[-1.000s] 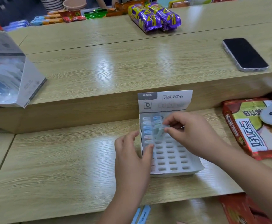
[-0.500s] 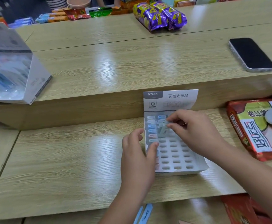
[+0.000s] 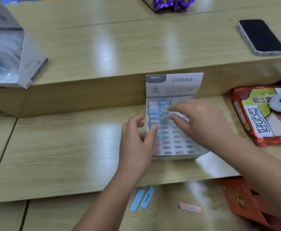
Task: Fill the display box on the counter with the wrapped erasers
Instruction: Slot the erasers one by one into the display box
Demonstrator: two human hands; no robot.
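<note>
The display box [image 3: 173,144] sits on the lower counter step [image 3: 61,147], directly beneath both hands. The left hand [image 3: 136,144] rests against the box's left wall, fingers loosely curled, forefinger touching the left column of wrapped erasers [image 3: 154,114]. The right hand [image 3: 198,122] hovers over the rear slots, motion-blurred; whether it pinches an eraser cannot be determined. Three loose erasers [image 3: 142,200] lie nearer the person, below the left wrist.

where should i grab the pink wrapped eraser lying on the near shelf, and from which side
Pinch the pink eraser across its two long edges near the middle, coming straight down from above. It lies flat on the wooden shelf, long axis roughly left-right, with bare wood around it. A side approach would probably only push it along.
</note>
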